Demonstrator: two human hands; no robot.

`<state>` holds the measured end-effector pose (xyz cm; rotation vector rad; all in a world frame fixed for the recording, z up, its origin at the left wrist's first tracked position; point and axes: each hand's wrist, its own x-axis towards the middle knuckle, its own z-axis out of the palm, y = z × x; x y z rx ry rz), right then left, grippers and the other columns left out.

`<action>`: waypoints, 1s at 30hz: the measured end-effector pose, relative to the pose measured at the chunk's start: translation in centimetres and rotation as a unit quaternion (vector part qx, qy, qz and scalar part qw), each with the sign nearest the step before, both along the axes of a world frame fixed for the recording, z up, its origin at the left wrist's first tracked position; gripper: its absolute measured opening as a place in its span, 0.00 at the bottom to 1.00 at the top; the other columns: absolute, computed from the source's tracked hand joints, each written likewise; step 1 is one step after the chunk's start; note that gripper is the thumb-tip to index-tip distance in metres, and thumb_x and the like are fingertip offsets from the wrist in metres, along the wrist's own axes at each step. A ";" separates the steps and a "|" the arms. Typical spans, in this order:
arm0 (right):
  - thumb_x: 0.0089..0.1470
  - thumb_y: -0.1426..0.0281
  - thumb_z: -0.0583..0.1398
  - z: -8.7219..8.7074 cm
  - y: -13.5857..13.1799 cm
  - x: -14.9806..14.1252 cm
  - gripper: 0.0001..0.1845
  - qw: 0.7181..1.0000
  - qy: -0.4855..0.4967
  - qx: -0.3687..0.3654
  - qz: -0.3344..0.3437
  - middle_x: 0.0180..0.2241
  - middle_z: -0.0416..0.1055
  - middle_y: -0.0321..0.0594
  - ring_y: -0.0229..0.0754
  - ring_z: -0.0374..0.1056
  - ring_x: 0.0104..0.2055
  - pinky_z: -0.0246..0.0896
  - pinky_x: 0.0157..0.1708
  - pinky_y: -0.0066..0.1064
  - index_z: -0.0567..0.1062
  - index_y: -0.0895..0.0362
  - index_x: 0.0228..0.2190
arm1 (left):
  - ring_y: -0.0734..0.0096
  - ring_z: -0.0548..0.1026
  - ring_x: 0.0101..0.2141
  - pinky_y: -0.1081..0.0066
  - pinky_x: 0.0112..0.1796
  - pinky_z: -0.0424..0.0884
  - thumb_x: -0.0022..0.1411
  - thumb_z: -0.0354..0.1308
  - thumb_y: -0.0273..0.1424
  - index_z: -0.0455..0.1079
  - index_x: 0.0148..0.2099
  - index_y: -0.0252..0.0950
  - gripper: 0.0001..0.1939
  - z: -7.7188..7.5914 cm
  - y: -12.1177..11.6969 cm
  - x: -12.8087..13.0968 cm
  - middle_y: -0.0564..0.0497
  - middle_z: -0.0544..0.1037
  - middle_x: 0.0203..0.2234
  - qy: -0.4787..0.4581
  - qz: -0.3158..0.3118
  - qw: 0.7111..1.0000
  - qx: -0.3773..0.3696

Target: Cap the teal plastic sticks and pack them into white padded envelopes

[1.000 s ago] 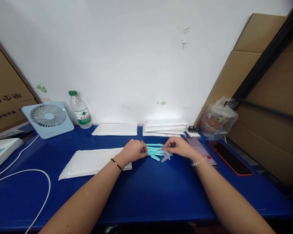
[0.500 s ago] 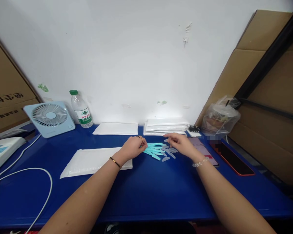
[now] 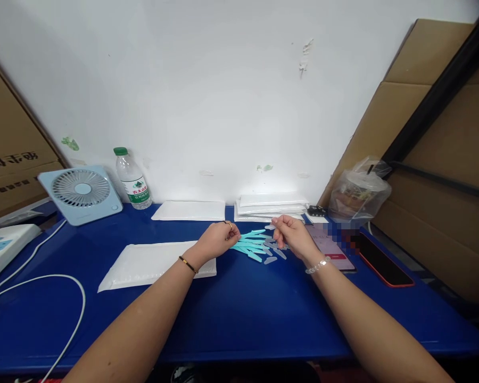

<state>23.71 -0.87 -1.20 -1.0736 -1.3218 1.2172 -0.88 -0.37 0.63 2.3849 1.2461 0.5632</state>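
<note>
Turquoise eyebrow razors (image 3: 249,247) lie fanned out on the blue table. My left hand (image 3: 219,238) is closed in a pinch at their left ends, on the handle of one eyebrow razor (image 3: 254,233) that points right. Loose translucent blade caps (image 3: 270,260) are scattered at the right of the razors. Over them, my right hand (image 3: 294,235) pinches a translucent cap (image 3: 270,227) between thumb and forefinger, its tip facing the razor. Part of the cap pile is hidden behind my right fingers.
A white padded mailer (image 3: 155,263) lies beside my left forearm. Behind are another mailer (image 3: 189,210) and a mailer stack (image 3: 271,201). A fan (image 3: 82,194), a bottle (image 3: 133,181) and a power strip (image 3: 8,247) stand left; a tablet (image 3: 331,247), phone (image 3: 385,260) and bagged cup (image 3: 359,194) right.
My right hand has turned and shifted slightly left, its fingers now drawn in around the cap. The razor in my left hand is angled up a little more.
</note>
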 end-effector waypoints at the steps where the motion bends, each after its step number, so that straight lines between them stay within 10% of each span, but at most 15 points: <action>1: 0.48 0.52 0.61 -0.1 0.0 0.0 0.20 1.000 -0.002 0.001 0.008 0.17 0.69 0.32 0.31 0.60 0.11 0.53 0.12 0.23 0.65 0.56 0.25 | 0.70 0.72 0.30 0.72 0.30 0.65 0.60 0.48 0.39 0.69 0.33 0.37 0.14 0.0 0.0 0.0 0.50 0.75 0.31 -0.001 0.000 1.000 0.001; 11: 0.51 0.53 0.59 -0.1 -0.7 -1.7 0.19 0.994 -0.030 -0.004 0.104 0.22 0.72 0.34 0.33 0.65 0.16 0.60 0.19 0.25 0.64 0.56 0.28 | 0.70 0.71 0.30 0.72 0.30 0.65 0.61 0.48 0.37 0.70 0.35 0.37 0.12 -0.4 0.1 0.7 0.51 0.74 0.30 -0.015 0.012 1.000 -0.001; 20: 0.49 0.49 0.57 -1.9 2.4 2.3 0.23 0.969 -0.200 0.070 -0.124 0.21 0.70 0.38 0.35 0.60 0.20 0.56 0.24 0.28 0.68 0.57 0.20 | 0.63 0.69 0.43 0.66 0.42 0.62 0.59 0.54 0.38 0.70 0.41 0.41 0.11 -1.3 0.4 0.5 0.50 0.73 0.40 0.073 0.009 0.994 0.083; 30: 0.50 0.54 0.58 -1.4 2.1 2.5 0.19 0.894 -0.415 0.145 -0.084 0.24 0.70 0.38 0.39 0.63 0.26 0.55 0.27 0.29 0.73 0.57 0.22 | 0.66 0.72 0.37 0.69 0.38 0.61 0.59 0.53 0.36 0.71 0.33 0.40 0.08 -1.8 0.9 0.4 0.53 0.76 0.32 0.086 0.008 0.994 0.063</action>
